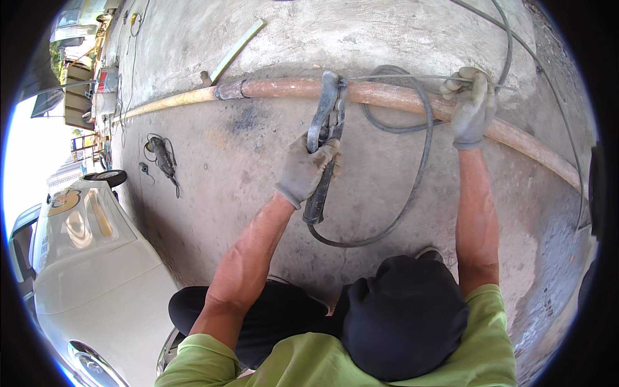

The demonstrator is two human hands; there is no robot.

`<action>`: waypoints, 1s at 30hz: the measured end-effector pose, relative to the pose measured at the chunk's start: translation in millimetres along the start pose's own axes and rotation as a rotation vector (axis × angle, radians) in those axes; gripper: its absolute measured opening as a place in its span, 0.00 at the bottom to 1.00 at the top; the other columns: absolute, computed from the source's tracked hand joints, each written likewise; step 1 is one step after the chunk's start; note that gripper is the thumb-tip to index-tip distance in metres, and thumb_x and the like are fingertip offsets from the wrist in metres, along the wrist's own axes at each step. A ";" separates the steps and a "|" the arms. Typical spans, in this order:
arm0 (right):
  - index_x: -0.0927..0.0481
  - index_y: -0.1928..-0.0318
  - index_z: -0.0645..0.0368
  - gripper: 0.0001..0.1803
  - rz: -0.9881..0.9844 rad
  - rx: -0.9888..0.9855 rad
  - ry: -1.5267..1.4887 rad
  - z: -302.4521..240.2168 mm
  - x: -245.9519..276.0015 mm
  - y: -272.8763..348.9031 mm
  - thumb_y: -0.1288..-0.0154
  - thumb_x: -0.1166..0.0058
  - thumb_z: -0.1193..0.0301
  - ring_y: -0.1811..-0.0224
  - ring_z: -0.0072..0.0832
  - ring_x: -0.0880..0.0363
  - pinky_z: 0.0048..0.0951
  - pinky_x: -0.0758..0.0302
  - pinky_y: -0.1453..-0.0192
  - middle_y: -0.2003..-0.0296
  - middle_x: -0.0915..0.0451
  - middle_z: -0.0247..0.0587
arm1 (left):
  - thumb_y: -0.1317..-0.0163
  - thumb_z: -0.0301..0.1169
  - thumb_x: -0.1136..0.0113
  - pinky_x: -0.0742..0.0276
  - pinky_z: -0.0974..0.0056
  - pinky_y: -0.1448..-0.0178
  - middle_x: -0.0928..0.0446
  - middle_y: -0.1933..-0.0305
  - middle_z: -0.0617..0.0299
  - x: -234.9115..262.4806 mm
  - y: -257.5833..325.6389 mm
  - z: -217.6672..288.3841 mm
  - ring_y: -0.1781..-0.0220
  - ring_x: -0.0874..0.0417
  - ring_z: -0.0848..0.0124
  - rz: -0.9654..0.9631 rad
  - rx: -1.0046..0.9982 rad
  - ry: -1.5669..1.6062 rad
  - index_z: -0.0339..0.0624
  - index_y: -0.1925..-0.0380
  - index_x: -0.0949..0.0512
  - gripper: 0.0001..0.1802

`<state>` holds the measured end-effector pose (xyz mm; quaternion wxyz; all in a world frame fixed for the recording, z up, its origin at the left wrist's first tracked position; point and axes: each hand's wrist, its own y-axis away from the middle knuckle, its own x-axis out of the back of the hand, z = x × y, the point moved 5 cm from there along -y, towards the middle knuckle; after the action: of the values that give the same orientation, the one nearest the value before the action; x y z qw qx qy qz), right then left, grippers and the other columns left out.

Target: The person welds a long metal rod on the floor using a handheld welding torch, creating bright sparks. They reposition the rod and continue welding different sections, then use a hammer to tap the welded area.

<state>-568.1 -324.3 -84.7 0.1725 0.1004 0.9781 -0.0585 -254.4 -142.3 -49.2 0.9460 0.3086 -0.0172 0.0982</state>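
My left hand [304, 164], in a grey work glove, is closed around the black handle of a welding electrode holder [315, 205]. Its jaw end points away from me, over a long reddish-brown pipe [277, 88] on the ground. A thin welding rod [400, 77] runs sideways from the jaws to my right hand [474, 109], also gloved. The fingers of that hand are closed on the rod near its far end, and the tip sticks out to the right. From the handle's lower end a dark cable [422, 161] loops right and passes around the pipe.
To the left lies an angle grinder [163, 157] with its cord. A pale, narrow strip [238, 51] lies beyond the pipe, close to its joint. A white car [97, 284] stands at the lower left. Another cable [548, 74] crosses the ground on the far right.
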 end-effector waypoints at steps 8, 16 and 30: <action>0.18 0.48 0.66 0.24 0.024 -0.025 -0.057 5.8 4.3 -1.8 0.07 0.56 0.56 0.68 0.32 0.11 0.31 0.15 0.63 0.66 0.14 0.45 | 0.18 0.34 0.33 0.13 0.62 0.65 0.14 0.62 0.57 -2.7 -5.2 5.7 0.68 0.11 0.69 -0.003 0.017 0.026 0.37 0.45 0.22 0.14; 0.19 0.49 0.66 0.24 0.033 -0.021 -0.006 -2.1 0.0 -0.3 0.07 0.56 0.56 0.68 0.31 0.12 0.30 0.16 0.65 0.67 0.15 0.44 | 0.18 0.35 0.33 0.09 0.58 0.64 0.13 0.61 0.51 -9.2 -1.1 15.7 0.66 0.09 0.65 -0.071 0.044 0.175 0.36 0.45 0.23 0.15; 0.20 0.48 0.67 0.26 -0.004 0.037 -0.002 -0.9 -1.5 -4.9 0.07 0.59 0.55 0.65 0.34 0.12 0.33 0.15 0.60 0.65 0.15 0.46 | 0.17 0.35 0.35 0.08 0.59 0.59 0.11 0.56 0.50 -6.0 2.7 25.3 0.63 0.08 0.65 0.127 -0.126 -0.112 0.32 0.42 0.22 0.17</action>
<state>-568.1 -329.2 -82.9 0.1712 0.1013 0.9770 -0.0770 -260.2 -156.1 -27.7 0.9529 0.2519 -0.0958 0.1391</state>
